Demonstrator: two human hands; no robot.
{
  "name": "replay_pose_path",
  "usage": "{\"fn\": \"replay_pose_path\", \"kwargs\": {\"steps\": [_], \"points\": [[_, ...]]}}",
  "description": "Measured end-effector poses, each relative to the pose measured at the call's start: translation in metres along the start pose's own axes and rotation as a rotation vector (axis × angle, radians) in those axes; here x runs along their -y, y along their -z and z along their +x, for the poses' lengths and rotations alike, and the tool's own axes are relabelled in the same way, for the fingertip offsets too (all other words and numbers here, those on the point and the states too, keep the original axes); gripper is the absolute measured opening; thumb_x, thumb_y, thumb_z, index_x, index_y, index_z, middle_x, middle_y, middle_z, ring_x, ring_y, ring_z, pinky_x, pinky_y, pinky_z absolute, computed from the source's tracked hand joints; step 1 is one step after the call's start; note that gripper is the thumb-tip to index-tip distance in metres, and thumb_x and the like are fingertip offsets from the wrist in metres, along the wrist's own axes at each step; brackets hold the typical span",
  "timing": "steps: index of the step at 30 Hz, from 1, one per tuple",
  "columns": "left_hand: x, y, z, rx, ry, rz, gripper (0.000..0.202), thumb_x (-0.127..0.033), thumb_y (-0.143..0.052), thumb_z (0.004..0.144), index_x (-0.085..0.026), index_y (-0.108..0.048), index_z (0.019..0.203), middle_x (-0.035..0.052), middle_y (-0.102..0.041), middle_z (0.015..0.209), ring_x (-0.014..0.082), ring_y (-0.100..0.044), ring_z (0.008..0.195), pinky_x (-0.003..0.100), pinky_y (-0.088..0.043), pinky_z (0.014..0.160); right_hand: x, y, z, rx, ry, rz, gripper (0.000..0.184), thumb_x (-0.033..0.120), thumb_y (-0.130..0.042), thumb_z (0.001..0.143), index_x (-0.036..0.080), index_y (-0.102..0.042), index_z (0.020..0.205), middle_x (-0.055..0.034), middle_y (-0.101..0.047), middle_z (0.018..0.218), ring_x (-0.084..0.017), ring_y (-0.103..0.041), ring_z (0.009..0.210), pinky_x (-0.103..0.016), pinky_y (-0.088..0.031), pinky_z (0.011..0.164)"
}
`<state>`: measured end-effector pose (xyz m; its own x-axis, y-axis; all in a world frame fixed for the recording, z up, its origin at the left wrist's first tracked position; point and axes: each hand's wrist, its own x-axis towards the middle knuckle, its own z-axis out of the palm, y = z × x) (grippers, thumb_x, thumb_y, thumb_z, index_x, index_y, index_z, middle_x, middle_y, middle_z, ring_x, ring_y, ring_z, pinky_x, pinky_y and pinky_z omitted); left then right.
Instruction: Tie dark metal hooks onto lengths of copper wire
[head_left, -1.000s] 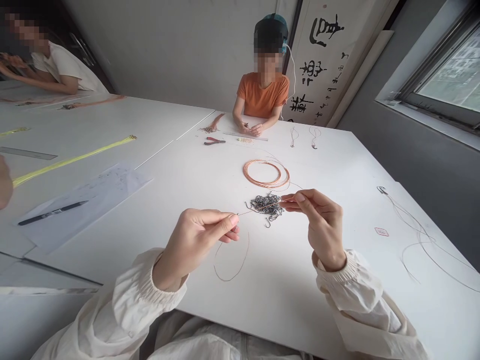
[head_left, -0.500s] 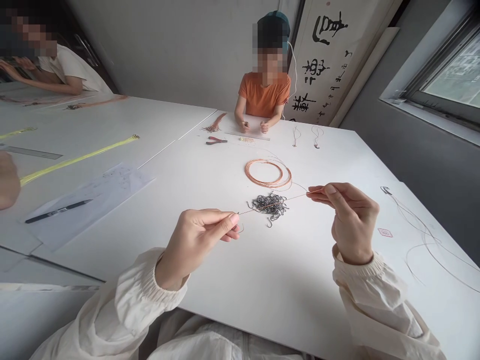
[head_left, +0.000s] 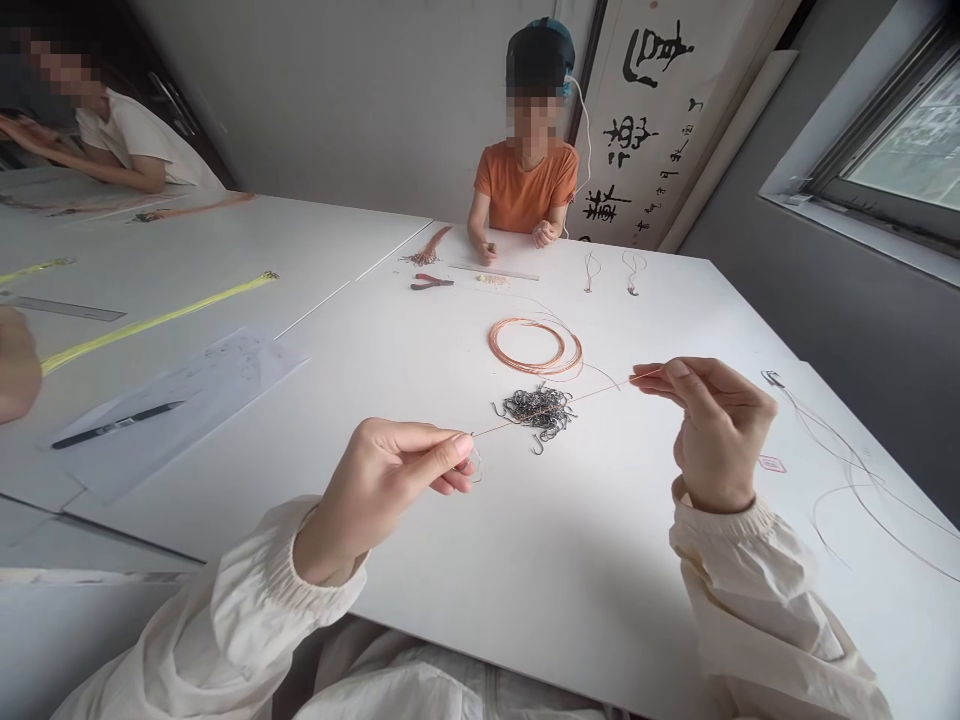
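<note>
A thin copper-coloured fishing line runs taut between my two hands, above the table. My left hand pinches one end between thumb and forefinger; a thin curved loop shows below its fingertips, and whether a hook sits in the pinch is hidden. My right hand is closed on the other end, higher and further right. Beneath the line lies a pile of dark fish hooks, one of them loose at its near edge. Just behind the pile rests a coil of orange line.
Beyond the coil are red-handled pliers, a ruler and a bundle of copper lines. A person in orange sits opposite. Papers with a pen and yellow lines lie left; hooked lines lie right.
My right hand has moved right and slightly up, drawing the line further out. My left hand has shifted slightly left. Across the table, the person's hands have moved apart.
</note>
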<state>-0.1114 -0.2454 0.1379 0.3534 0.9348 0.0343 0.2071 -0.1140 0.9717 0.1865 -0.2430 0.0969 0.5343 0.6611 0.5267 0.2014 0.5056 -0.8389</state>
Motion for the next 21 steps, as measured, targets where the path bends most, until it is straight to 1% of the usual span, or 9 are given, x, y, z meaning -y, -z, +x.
{"fn": "replay_pose_path", "kwargs": {"steps": [6, 8, 11, 13, 15, 16, 17, 19, 21], "points": [[-0.003, 0.0, 0.0, 0.025, 0.035, -0.026, 0.021, -0.03, -0.071, 0.085, -0.014, -0.076, 0.072, 0.0042, -0.074, 0.07, 0.0161, -0.072, 0.062, 0.018, -0.06, 0.055, -0.01, 0.019, 0.015, -0.088, -0.001, -0.03, 0.019, 0.032, -0.065, 0.088, 0.017, -0.069, 0.078, -0.0058, -0.071, 0.074, -0.023, -0.072, 0.071, -0.04, -0.062, 0.068], [-0.005, 0.001, 0.001, -0.006, 0.026, -0.028, 0.021, -0.03, -0.071, 0.085, -0.014, -0.076, 0.071, 0.0036, -0.074, 0.069, 0.0158, -0.072, 0.061, 0.017, -0.06, 0.055, -0.008, 0.024, 0.019, 0.014, -0.027, -0.156, 0.02, 0.034, -0.062, 0.09, 0.017, -0.068, 0.08, -0.0062, -0.072, 0.079, -0.022, -0.072, 0.071, -0.04, -0.061, 0.069], [-0.008, 0.002, 0.003, -0.082, 0.009, -0.026, 0.022, -0.03, -0.071, 0.085, -0.015, -0.076, 0.071, 0.0027, -0.074, 0.069, 0.0153, -0.072, 0.06, 0.017, -0.06, 0.055, 0.003, 0.024, 0.019, 0.307, -0.086, -0.573, 0.015, 0.032, -0.064, 0.086, 0.018, -0.068, 0.091, -0.0076, -0.073, 0.091, -0.022, -0.071, 0.067, -0.04, -0.057, 0.066], [-0.009, 0.002, 0.005, -0.099, -0.001, -0.035, 0.022, -0.03, -0.071, 0.085, -0.015, -0.076, 0.071, 0.0026, -0.074, 0.069, 0.0156, -0.073, 0.06, 0.017, -0.06, 0.055, 0.017, 0.016, 0.008, 0.362, 0.015, -0.757, 0.027, 0.029, -0.07, 0.081, 0.02, -0.066, 0.106, -0.0086, -0.072, 0.1, -0.02, -0.067, 0.065, -0.039, -0.054, 0.064], [-0.01, -0.001, 0.006, -0.094, -0.012, -0.055, 0.02, -0.03, -0.071, 0.085, -0.015, -0.077, 0.072, 0.0027, -0.074, 0.069, 0.0157, -0.073, 0.06, 0.017, -0.06, 0.054, 0.034, 0.001, -0.011, 0.309, 0.178, -0.67, 0.032, 0.025, -0.068, 0.082, 0.021, -0.064, 0.114, -0.0089, -0.069, 0.107, -0.017, -0.063, 0.067, -0.036, -0.051, 0.065], [-0.011, -0.002, 0.007, -0.089, -0.017, -0.063, 0.02, -0.03, -0.071, 0.085, -0.015, -0.077, 0.073, 0.0027, -0.075, 0.07, 0.0157, -0.073, 0.059, 0.017, -0.06, 0.054, 0.043, -0.008, -0.023, 0.32, 0.21, -0.537, 0.023, 0.022, -0.066, 0.084, 0.022, -0.066, 0.108, -0.0074, -0.069, 0.104, -0.015, -0.061, 0.066, -0.034, -0.05, 0.066], [-0.012, -0.004, 0.008, -0.086, -0.024, -0.07, 0.019, -0.029, -0.071, 0.085, -0.015, -0.077, 0.073, 0.0027, -0.075, 0.07, 0.0155, -0.072, 0.059, 0.017, -0.06, 0.054, 0.05, -0.018, -0.036, 0.4, 0.187, -0.383, 0.014, 0.021, -0.065, 0.087, 0.022, -0.068, 0.1, -0.0053, -0.069, 0.097, -0.014, -0.059, 0.065, -0.032, -0.049, 0.064], [-0.014, -0.008, 0.009, -0.076, -0.039, -0.074, 0.02, -0.029, -0.071, 0.086, -0.015, -0.077, 0.073, 0.0025, -0.075, 0.07, 0.015, -0.072, 0.06, 0.017, -0.061, 0.055, 0.059, -0.037, -0.059, 0.616, -0.007, -0.178, 0.012, 0.023, -0.069, 0.085, 0.021, -0.068, 0.097, -0.0032, -0.069, 0.09, -0.012, -0.056, 0.061, -0.029, -0.047, 0.059], [-0.015, -0.012, 0.01, -0.061, -0.061, -0.076, 0.02, -0.028, -0.07, 0.086, -0.015, -0.077, 0.072, 0.002, -0.075, 0.069, 0.014, -0.072, 0.061, 0.016, -0.06, 0.056, 0.059, -0.055, -0.075, 0.703, -0.22, -0.024, 0.02, 0.029, -0.074, 0.082, 0.021, -0.068, 0.1, -0.003, -0.069, 0.09, -0.012, -0.055, 0.062, -0.028, -0.046, 0.06]]}}
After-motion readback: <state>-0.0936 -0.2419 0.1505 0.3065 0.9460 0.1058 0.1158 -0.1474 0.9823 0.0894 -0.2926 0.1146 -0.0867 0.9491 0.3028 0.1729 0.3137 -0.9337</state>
